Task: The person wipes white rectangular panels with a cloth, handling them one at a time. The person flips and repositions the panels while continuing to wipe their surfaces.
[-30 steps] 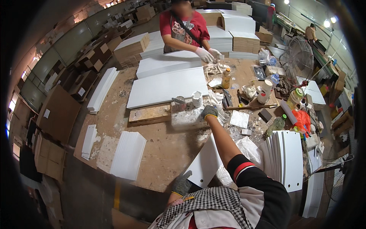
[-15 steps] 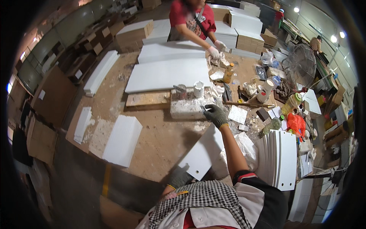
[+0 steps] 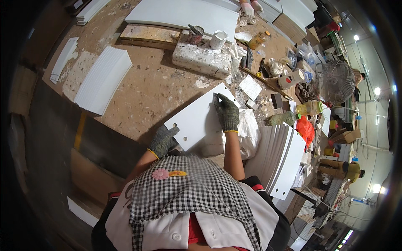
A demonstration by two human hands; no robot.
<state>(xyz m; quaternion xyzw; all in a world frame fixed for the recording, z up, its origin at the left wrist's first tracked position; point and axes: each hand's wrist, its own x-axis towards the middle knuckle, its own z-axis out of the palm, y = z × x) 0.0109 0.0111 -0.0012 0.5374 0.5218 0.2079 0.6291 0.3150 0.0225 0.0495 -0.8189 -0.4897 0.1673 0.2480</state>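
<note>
A white board (image 3: 199, 115) with round holes near its ends lies tilted in front of me. My left hand (image 3: 162, 141), in a grey knit glove, grips its near left end, thumb on top beside a hole and fingers hidden underneath. My right hand (image 3: 227, 112), gloved alike, is closed over the far part of the board. From its fingertips a small dark scraper-like blade (image 3: 215, 99) touches the white face; most of this tool is hidden by the glove. Beneath the board's near right side, a whitish support shows in part.
Ahead stands a paint-spattered white block (image 3: 201, 58) bearing a white cup (image 3: 218, 39) and a dark-smeared jar (image 3: 195, 34). White boards are stacked at left (image 3: 104, 79) and right (image 3: 274, 157). Bottles, rags and a fan (image 3: 335, 81) crowd the right; a co-worker's gloved hands (image 3: 251, 7) show beyond.
My right hand has come back from the white block onto the board with the blade. My left hand now shows gripping the board's end, which has turned and risen in view. The view has tilted downward.
</note>
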